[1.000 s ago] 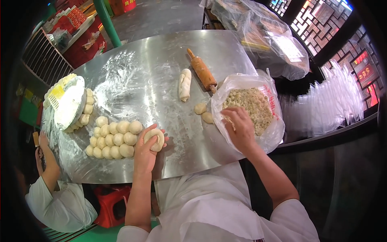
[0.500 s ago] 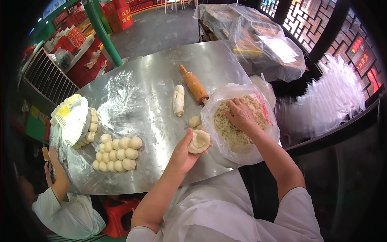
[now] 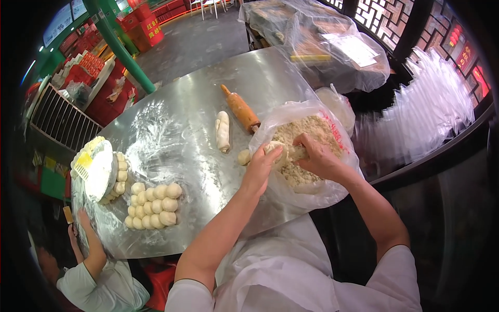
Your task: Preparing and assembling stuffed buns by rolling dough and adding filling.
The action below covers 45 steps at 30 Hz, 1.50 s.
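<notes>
Pale, round dough piece: held, partly covered, over left side of translucent white plastic bag. Bag mouth wide open, rim crumpled. Beige, crumbly filling: loose, inside bag.

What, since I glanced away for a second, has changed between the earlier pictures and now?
The left hand carried its dough piece rightward, from beside the dough balls to the bag of crumbly mixture. The right hand dipped into the mixture and now pinches a clump beside the dough piece. The rolling pin, dough roll and dough balls stayed put.
</notes>
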Tool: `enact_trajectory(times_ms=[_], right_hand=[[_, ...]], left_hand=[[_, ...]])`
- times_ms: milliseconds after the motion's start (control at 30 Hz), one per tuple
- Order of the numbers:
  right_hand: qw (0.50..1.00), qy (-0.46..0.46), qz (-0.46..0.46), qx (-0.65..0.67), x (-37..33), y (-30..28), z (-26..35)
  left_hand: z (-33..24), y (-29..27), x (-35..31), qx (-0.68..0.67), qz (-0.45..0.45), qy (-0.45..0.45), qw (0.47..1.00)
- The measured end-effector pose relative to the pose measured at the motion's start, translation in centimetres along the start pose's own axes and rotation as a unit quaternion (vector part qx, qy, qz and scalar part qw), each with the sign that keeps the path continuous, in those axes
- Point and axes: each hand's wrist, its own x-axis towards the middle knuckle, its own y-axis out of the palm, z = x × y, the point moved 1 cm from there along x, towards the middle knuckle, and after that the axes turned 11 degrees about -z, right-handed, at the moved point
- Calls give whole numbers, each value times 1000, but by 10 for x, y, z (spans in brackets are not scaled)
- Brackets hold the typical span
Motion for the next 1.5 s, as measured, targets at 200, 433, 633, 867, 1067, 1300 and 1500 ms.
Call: enact_trajectory(times_ms=[200,433,633,867,1067,1300,1500], right_hand=[[993,-83,-36,78,-6,9,-7],[991,-69,-102,48,-10,19,-2],[996,-29,-13,-82,-13,7,-40],[995,-87,-57,-4,-28,20,-17],[983,-116,-103,96,-17,22,1],[949,38,-98,297,-18,21,-2],[962,80,-19,261,-18,7,17]], left_hand=[[9,23,2,158,35,43,986],[18,17,11,191,6,128,973],[11,6,8,-10,30,15,999],[-5,35,-10,-193,45,-133,971],[13,29,-3,-13,86,-15,996],[5,34,-14,-99,163,-108,976],[12,29,-13,65,105,-44,991]])
